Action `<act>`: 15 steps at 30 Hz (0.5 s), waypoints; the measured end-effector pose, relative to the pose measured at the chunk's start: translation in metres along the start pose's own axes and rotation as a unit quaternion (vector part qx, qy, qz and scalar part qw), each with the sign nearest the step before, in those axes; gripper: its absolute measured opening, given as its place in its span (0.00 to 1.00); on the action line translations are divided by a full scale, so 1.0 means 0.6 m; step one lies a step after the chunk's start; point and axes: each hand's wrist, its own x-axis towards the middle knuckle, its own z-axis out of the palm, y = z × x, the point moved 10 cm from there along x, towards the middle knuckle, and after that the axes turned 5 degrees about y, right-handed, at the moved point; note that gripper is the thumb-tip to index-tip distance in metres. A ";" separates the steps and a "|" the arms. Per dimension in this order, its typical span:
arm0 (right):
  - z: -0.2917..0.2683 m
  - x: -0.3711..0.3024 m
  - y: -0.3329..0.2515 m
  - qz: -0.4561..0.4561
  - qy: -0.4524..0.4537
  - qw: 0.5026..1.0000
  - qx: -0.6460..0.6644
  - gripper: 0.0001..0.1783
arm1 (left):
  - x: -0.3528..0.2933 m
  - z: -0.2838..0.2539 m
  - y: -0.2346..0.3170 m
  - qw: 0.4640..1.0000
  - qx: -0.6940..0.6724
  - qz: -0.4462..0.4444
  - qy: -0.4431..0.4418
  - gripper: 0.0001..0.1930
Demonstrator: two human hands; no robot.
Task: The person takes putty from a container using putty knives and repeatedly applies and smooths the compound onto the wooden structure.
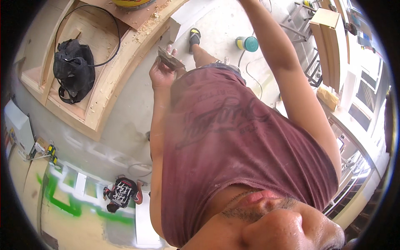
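My left hand (162, 74) holds a flat grey-brown piece (171, 61) with a rough, worn edge, its fingers curled around it. Whether this is folded abrasive sheet or something else, I cannot tell. The hand is at my left side, beside a curved pale wooden frame (111, 85). My right arm (280, 43) stretches up past the top edge of the picture, so the hand is cut off and whatever it touches is hidden.
A black bag (74, 68) and a dark cable lie in the frame, with wood shavings (146, 26) along its edge. A teal tub (250, 43) stands on the floor near loose cords. Another person (122, 193) bends beside a green-marked surface. A wooden cabinet (329, 46) stands at right.
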 end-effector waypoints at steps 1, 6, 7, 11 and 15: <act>0.022 -0.010 -0.017 -0.002 0.008 1.000 -0.010 0.15 | -0.002 -0.001 -0.001 1.000 0.003 0.000 0.002 0.25; 0.036 -0.163 -0.203 -0.143 0.040 0.988 -0.048 0.13 | 0.003 0.015 -0.006 0.999 -0.020 -0.002 -0.050 0.29; 0.036 -0.177 -0.212 -0.155 0.020 0.987 -0.034 0.14 | 0.006 0.025 -0.008 0.998 -0.013 -0.005 -0.056 0.29; 0.022 -0.154 -0.181 -0.162 0.065 0.984 0.034 0.12 | -0.002 0.032 0.007 0.998 -0.026 0.003 -0.049 0.28; -0.044 -0.011 0.081 -0.043 0.164 0.981 0.093 0.20 | -0.003 0.034 0.012 0.999 -0.034 0.002 -0.041 0.27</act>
